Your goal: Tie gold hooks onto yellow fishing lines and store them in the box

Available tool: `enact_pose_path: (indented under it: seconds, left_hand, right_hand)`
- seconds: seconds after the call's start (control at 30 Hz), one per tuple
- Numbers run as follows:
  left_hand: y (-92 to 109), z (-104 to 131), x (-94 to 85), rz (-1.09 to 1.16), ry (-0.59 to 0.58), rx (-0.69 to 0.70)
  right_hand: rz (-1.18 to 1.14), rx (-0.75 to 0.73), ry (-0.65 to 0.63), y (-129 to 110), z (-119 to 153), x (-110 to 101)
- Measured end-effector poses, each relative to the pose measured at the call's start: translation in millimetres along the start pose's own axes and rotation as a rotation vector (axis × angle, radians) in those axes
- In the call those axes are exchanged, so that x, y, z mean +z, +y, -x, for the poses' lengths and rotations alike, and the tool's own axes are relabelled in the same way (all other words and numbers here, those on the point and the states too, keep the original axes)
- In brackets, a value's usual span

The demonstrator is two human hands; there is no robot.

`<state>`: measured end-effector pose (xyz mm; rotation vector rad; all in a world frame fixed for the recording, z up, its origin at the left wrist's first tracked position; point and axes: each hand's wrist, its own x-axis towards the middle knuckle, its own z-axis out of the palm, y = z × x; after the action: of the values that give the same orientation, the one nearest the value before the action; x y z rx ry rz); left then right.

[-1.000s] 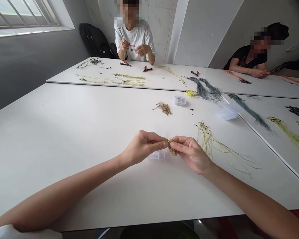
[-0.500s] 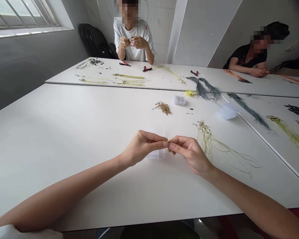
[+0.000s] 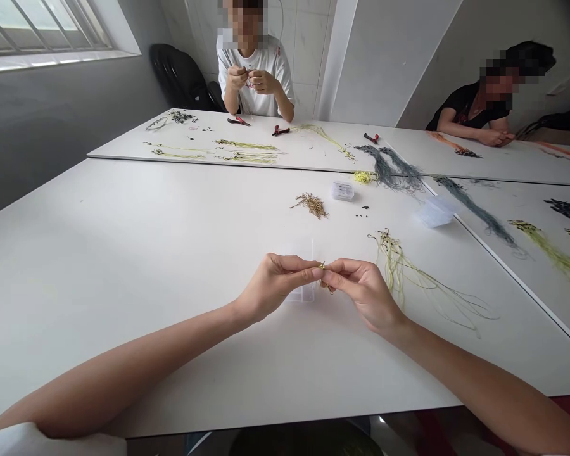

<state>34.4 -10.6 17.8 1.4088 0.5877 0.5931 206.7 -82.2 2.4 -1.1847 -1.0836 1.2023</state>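
My left hand (image 3: 280, 282) and my right hand (image 3: 361, 288) meet above the near part of the table. Both are closed in a pinch, thumbs and fingertips together. Between them is a small gold metal piece (image 3: 322, 266), partly hidden by the fingers; its exact kind is too small to make out. A bit of gold also shows below the right fingertips. Behind and under my left hand lies a clear plastic box (image 3: 308, 293), mostly covered. Right of my right hand spreads a bundle of yellow-green lines (image 3: 395, 266) with dark hook-like ends.
Farther up the white table (image 3: 147, 266) lie a gold pile of small metal pieces (image 3: 312, 204), a small clear case (image 3: 342, 191), another clear box (image 3: 436, 212) and grey line bundles (image 3: 384, 166). Two people sit across, with red-handled pliers (image 3: 239, 120) near one.
My left hand has shifted slightly right and my fingertips have adjusted on the gold piece, showing more of it above the thumbs. Both hands keep their pinch.
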Motion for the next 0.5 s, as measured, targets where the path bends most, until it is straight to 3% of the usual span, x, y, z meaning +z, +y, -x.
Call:
enact_pose_path:
  seconds: [0.33,0.5]
  left_hand:
    - [-8.3,2.4,12.9,0.066,0.033,0.047]
    - [-10.5,1.5,12.4,0.252,-0.019,-0.018]
  right_hand:
    - [-0.059,0.007,0.053,2.1,1.1,4.9]
    - [-0.132,0.058,0.020,2.0,1.0,5.6]
